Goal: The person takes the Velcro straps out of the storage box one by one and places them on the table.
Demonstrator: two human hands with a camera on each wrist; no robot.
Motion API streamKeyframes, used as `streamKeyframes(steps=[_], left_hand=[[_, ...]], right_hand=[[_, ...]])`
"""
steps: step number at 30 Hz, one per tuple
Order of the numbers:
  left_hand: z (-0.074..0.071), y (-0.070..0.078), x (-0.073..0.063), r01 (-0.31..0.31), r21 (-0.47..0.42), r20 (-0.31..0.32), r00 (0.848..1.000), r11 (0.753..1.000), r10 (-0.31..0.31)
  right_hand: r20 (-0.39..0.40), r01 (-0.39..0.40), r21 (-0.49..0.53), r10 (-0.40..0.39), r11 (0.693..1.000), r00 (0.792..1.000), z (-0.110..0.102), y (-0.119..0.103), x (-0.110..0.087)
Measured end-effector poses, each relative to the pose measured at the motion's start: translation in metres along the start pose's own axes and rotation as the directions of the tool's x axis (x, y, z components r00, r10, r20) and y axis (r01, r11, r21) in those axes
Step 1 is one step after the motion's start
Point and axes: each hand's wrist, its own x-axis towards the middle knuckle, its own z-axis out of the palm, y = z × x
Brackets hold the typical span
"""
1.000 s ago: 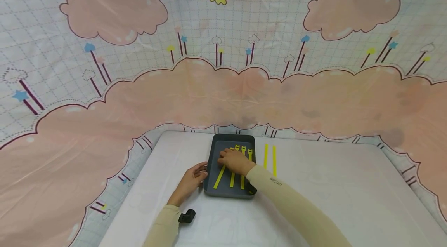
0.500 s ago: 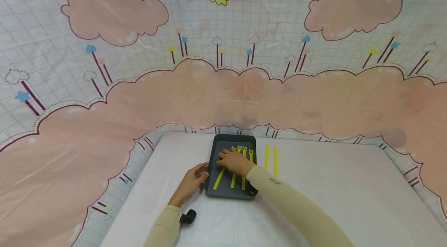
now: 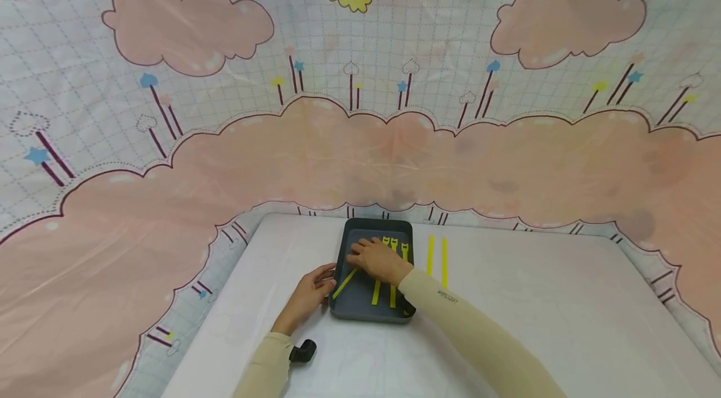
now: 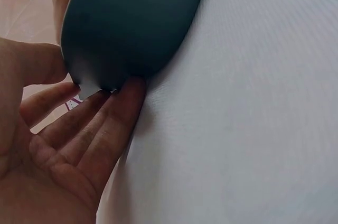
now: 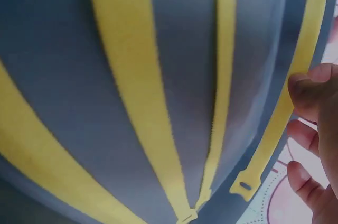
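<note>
In the head view a dark grey tray stands on a white table. Inside it lie several yellow hook-and-loop cable ties, each with a slotted head. My right hand reaches over the tray and pinches one yellow cable tie between thumb and finger, near its slotted head in the right wrist view. That tie slants toward the tray's left wall. My left hand is beside the tray, its extended fingers touching the outer wall and its thumb at the rim.
Two more yellow strips lie on the table right of the tray. A cloud-patterned cloth hangs behind the table. Black camera mounts sit at the wrists, the left one plainly seen.
The leftmost cable tie has swung with my right hand; its lower end has shifted left to the tray's left wall. My left hand has stayed at the tray's side.
</note>
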Motion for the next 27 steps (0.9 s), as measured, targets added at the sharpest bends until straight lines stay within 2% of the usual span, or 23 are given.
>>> streamKeyframes(steps=[9,18,23,27], left_hand=[[0.001,-0.010,-0.001,0.016,0.002,-0.002,1.000,1.000,-0.016],[0.000,-0.006,0.002,0.006,0.001,-0.018,1.000,1.000,-0.006],[0.000,-0.007,0.003,-0.009,-0.005,-0.007,1.000,1.000,0.009],[-0.002,-0.005,0.004,-0.006,0.002,0.007,1.000,1.000,0.006]], right_hand=[[-0.108,-0.052,0.101,0.062,0.994,0.992,0.000,0.000,-0.013],[-0.235,-0.075,0.160,0.112,0.984,0.966,-0.009,0.005,-0.020],[-0.265,-0.107,0.270,0.181,0.957,0.947,-0.019,0.008,-0.026],[-0.302,-0.132,0.335,0.239,0.933,0.923,-0.025,0.009,-0.032]])
